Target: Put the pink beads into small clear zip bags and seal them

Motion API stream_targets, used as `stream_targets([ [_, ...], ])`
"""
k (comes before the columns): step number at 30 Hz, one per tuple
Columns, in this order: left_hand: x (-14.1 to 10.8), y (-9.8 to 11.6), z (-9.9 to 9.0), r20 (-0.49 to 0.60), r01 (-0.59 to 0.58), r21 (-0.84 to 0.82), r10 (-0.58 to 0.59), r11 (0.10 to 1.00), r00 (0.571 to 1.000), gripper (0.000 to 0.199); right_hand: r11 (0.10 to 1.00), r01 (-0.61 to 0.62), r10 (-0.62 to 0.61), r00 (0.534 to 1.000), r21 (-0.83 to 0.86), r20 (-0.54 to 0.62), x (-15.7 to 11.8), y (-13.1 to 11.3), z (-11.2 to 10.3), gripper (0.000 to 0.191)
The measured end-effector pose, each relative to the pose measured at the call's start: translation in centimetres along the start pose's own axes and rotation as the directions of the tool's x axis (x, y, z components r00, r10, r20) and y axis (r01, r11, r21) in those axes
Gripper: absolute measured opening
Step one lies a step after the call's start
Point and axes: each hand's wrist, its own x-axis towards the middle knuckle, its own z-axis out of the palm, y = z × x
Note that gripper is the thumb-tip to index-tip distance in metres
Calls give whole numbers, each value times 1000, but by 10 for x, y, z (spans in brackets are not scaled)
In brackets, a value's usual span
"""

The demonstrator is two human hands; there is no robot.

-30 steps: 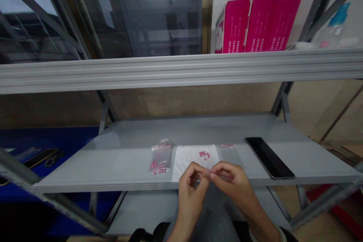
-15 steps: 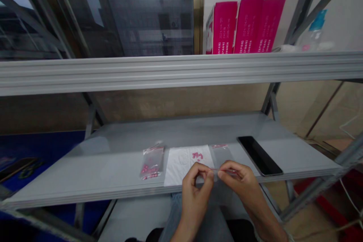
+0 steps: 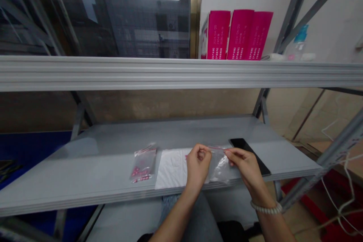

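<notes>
"How are the hands in the head view?"

"Both pinched narrow. The left hand (image 3: 200, 159) and the right hand (image 3: 243, 160) grip the red-striped top of a clear plastic zip bag (image 3: 222, 168) near its two ends. The bag is between them, at the front of the grey, flat-topped desk (image 3: 110, 162). A pale beaded bracelet (image 3: 266, 208) circles the right wrist."

"And around them on the desk?"

"There's a white, creased paper sheet (image 3: 171, 168) just left of the bag, reaching the front edge. A bit of pink shows on it beside the left hand; the rest I can't make out. Left of the sheet lies another clear zip bag, with small pink beads inside (image 3: 143, 164). Behind the right hand rests a flat black phone (image 3: 246, 146), partly covered by it."

"What about the room?"

"A ribbed, pale grey metal rail (image 3: 141, 73) crosses above the desk. Upright magenta cardboard boxes (image 3: 241, 36) stand behind its upper edge, with a clear bottle with a blue pump top (image 3: 296, 49) to their right. A dark glass window (image 3: 141, 19) is left of the boxes, a bright line of light across it. White cables (image 3: 347, 181) hang down at the far right."
</notes>
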Motion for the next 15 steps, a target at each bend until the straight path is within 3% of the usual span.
stream_targets([
  [2,6,-1,5,20,-24,106,22,994,1000,8,997,27,-28,1000,-71,-14,15,8,2,30],
  [5,3,0,9,40,-83,264,75,961,996,22,977,79,-85,996,-198,-24,31,19,8,27],
  [9,-12,1,0,85,-159,386,137,909,987,23,912,145,-180,982,-383,-59,33,24,13,25],
  [12,-22,-7,-28,50,-182,432,178,883,983,25,857,201,-261,963,-474,-63,20,18,22,34],
  [15,-30,-24,-76,-85,-185,518,266,835,960,24,820,309,-319,946,-483,62,-3,6,55,40],
])
